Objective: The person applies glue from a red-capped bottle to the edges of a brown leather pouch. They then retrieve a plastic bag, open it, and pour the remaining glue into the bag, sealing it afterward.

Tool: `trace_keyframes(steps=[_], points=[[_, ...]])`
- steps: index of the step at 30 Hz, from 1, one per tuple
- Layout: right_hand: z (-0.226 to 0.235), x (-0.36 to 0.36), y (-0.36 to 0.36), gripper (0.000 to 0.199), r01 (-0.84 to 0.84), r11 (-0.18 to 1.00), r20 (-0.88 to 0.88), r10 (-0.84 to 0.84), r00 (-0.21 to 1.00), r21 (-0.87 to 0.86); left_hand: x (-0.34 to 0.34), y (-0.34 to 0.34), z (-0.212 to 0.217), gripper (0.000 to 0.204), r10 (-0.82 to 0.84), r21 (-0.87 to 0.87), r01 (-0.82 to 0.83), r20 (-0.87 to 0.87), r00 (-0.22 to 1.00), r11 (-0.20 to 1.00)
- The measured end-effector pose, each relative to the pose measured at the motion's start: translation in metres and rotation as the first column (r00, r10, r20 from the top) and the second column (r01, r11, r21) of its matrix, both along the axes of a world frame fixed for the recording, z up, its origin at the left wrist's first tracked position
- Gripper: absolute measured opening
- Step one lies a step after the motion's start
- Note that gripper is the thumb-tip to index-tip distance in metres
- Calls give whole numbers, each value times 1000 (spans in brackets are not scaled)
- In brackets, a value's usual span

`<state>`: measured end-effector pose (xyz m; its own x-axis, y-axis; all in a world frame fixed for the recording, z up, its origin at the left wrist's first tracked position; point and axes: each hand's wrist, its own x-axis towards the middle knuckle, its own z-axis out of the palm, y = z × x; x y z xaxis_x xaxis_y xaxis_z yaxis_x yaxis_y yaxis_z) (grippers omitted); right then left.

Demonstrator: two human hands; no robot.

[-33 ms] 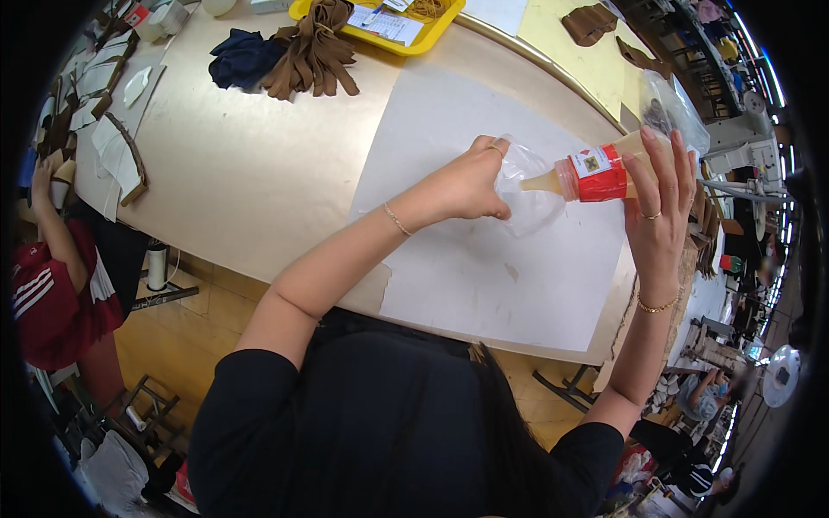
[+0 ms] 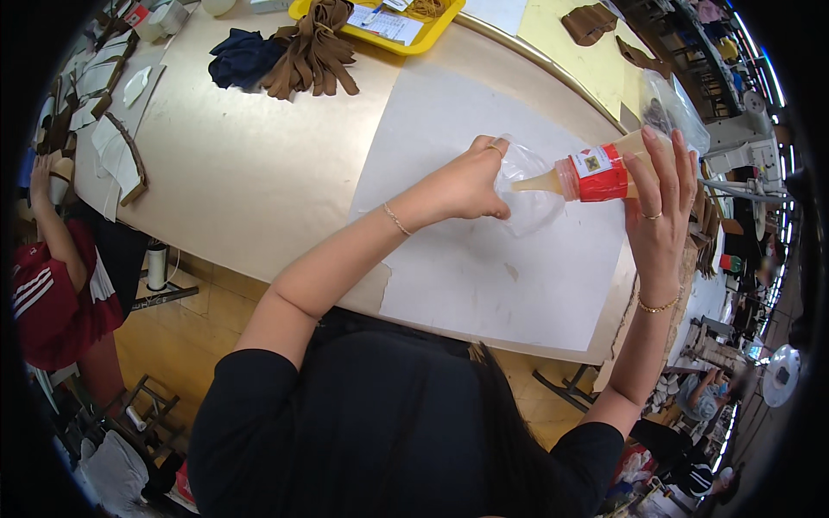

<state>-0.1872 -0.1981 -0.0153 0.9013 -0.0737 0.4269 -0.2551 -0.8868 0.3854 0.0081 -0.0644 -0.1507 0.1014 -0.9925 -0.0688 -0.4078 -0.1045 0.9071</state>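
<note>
My left hand [image 2: 477, 183] grips the rim of a clear, thin plastic container [image 2: 528, 216] between thumb and fingers, above the white sheet. Whether it is a bowl or a cup I cannot tell. On its right, my right hand [image 2: 661, 190] is wrapped round a translucent bottle [image 2: 602, 173] with a red and white label. The bottle lies tipped nearly level, mouth pointing left over the container. From its neck a tapering tongue of thick, yellowish liquid [image 2: 540, 183] reaches into the container.
A large white sheet [image 2: 466, 285] covers part of the table [image 2: 259, 164]. Brown strips [image 2: 315, 56] and dark blue pieces [image 2: 239, 59] lie at the back left, beside a yellow tray [image 2: 414, 45]. A co-worker in a red shirt [image 2: 65, 293] works at far left.
The tongue of yellowish liquid reaches slightly farther left into the container. My hands and the bottle have hardly moved.
</note>
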Motion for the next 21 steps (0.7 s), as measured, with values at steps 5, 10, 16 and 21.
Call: trace_keyframes(steps=[5,10,16,21], points=[[5,2,-2,58,-12,1000,29,13,999,-29,2,-4,3,90,-5,54,6,-15,1000,999],[14,-3,-1,62,-6,998,59,10,998,-68,-1,-3,10,94,-8,83,10,-28,1000,996],[26,-7,-1,68,4,997,76,2,997,-78,1,-2,16,96,-8,148,15,-44,999,989],[39,-12,-5,68,-41,990,97,54,994,-134,0,-5,19,96,-25,155,41,-103,994,987]])
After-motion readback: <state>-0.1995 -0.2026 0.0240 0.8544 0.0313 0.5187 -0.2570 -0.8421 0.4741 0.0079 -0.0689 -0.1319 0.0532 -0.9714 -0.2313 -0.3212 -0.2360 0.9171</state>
